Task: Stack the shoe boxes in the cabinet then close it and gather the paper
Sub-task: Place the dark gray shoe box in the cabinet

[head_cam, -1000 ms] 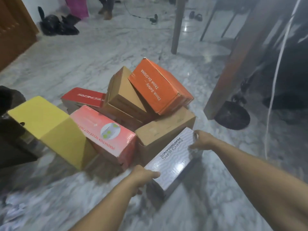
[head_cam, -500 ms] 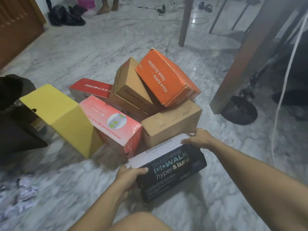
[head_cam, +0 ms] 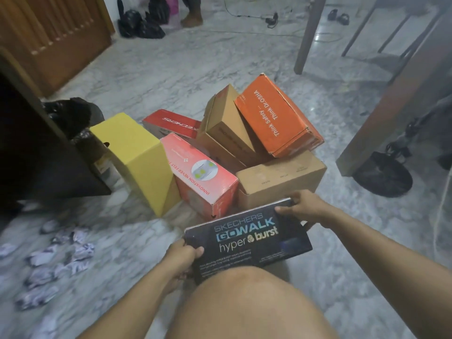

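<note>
On the marble floor (head_cam: 171, 69) boxes lie heaped; left hand (head_cam: 182, 256) and right hand (head_cam: 303, 209) grip the black "SKECHERS GOWALK hyper burst" box (head_cam: 247, 241) by its ends above a knee, near an orange "Think Dr.OSHA" box (head_cam: 276, 118)

A bare knee (head_cam: 247, 304) is hiding the black box's (head_cam: 247, 241) lower edge; the crumpled paper (head_cam: 61, 260) at lower left is blurring; the dark cabinet (head_cam: 29, 152) is running off the left edge.

You get soft, even indoor light with a bright glare patch on the far marble floor (head_cam: 320, 37). The crumpled paper (head_cam: 58, 260) at near left is smeared by blur, and straight lines bend toward the edges.
</note>
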`<state>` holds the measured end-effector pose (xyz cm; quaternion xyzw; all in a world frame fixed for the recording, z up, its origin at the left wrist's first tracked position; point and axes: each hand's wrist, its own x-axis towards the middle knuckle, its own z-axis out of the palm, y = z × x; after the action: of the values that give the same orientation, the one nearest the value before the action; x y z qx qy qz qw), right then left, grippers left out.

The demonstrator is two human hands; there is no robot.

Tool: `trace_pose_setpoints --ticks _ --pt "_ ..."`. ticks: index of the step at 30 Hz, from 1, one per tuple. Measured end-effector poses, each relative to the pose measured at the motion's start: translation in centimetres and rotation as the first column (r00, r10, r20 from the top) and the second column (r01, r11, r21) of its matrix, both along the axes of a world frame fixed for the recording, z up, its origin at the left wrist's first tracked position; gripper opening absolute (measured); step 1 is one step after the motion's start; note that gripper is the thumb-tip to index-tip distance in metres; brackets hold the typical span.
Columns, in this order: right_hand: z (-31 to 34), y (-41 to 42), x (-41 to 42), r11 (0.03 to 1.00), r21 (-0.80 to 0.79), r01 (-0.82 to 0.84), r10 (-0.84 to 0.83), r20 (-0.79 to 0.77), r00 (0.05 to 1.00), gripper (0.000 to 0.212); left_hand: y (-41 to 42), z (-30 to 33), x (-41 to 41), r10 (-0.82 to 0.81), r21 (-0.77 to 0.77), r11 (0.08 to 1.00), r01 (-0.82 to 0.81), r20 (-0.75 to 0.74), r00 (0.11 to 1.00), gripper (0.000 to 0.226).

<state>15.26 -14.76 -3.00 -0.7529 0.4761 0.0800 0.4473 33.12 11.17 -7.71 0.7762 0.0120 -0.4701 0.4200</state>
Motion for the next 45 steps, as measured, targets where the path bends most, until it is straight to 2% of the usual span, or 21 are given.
trace_pose_setpoints --ticks 4,7,9,14,17,19,22,23,25,27,30,32,35,36,39,42,45 --pt "3.4 1.8 2.4 0.995 0.049 -0.091 0.086 0.099 0.991 0.058 3.8 4.6 3.3 -0.035 0.005 0.999 0.035 0.096 0.995 0.004" --pt "6.2 4.0 4.7 0.984 0.050 -0.174 0.164 0.157 0.974 0.060 7.5 7.5 5.9 -0.039 0.009 0.999 0.038 0.094 0.995 0.026" --pt "7.9 5.5 6.3 0.966 0.029 -0.257 0.246 0.213 0.946 0.058 10.0 9.5 7.3 0.000 0.007 1.000 -0.001 0.106 0.994 0.023" --pt "12.2 9.9 10.9 0.844 0.034 -0.535 0.476 0.410 0.778 0.082 14.9 14.7 10.4 0.258 -0.139 0.963 -0.231 0.230 0.938 0.012" --pt "14.9 12.5 14.0 0.771 0.022 -0.637 0.547 0.490 0.679 0.095 17.9 18.4 12.3 0.370 -0.190 0.927 -0.324 0.313 0.875 0.018" --pt "16.6 14.1 16.0 0.713 0.018 -0.701 0.576 0.556 0.600 0.094 19.9 20.9 13.6 0.443 -0.215 0.895 -0.391 0.319 0.838 0.028" --pt "19.0 16.3 18.8 0.650 -0.060 -0.757 0.629 0.602 0.493 0.093 22.7 25.0 15.0 0.531 -0.307 0.843 -0.441 0.343 0.775 0.028" --pt "19.8 17.0 19.7 0.646 -0.086 -0.758 0.636 0.609 0.473 0.098 23.5 26.3 15.4 0.555 -0.340 0.825 -0.451 0.343 0.758 0.031" --pt "21.7 18.7 21.5 0.694 -0.089 -0.715 0.597 0.627 0.501 0.118 25.0 28.8 16.0 0.591 -0.412 0.793 -0.449 0.336 0.734 0.032" --pt "23.6 20.3 22.9 0.745 -0.081 -0.662 0.543 0.650 0.531 0.139 26.4 30.8 16.6 0.643 -0.520 0.732 -0.440 0.316 0.698 0.022" --pt "26.3 22.6 24.8 0.773 -0.108 -0.625 0.502 0.707 0.498 0.127 27.9 33.3 17.3 0.719 -0.651 0.631 -0.422 0.286 0.634 0.009" --pt "28.3 24.3 25.8 0.793 -0.148 -0.591 0.491 0.729 0.476 0.119 29.0 34.5 17.8 0.730 -0.680 0.616 -0.397 0.305 0.611 0.004" --pt "31.0 26.9 26.7 0.817 -0.190 -0.545 0.472 0.763 0.441 0.123 30.5 36.2 18.6 0.707 -0.666 0.657 -0.353 0.384 0.594 0.025" --pt "31.9 27.6 27.0 0.822 -0.191 -0.537 0.459 0.781 0.425 0.124 30.8 36.8 19.0 0.721 -0.691 0.640 -0.335 0.390 0.573 0.034" --pt "34.1 29.7 28.0 0.832 -0.193 -0.521 0.428 0.820 0.380 0.125 31.5 39.0 20.3 0.822 -0.795 0.520 -0.313 0.366 0.436 0.049" --pt "35.9 31.6 29.4 0.850 -0.182 -0.494 0.387 0.851 0.354 0.130 32.3 41.0 22.4 0.877 -0.790 0.477 -0.384 0.395 0.275 0.053" --pt "37.3 33.9 31.4 0.857 -0.172 -0.486 0.366 0.867 0.339 0.128 33.2 43.1 24.3 0.895 -0.785 0.440 -0.436 0.423 0.140 0.037"
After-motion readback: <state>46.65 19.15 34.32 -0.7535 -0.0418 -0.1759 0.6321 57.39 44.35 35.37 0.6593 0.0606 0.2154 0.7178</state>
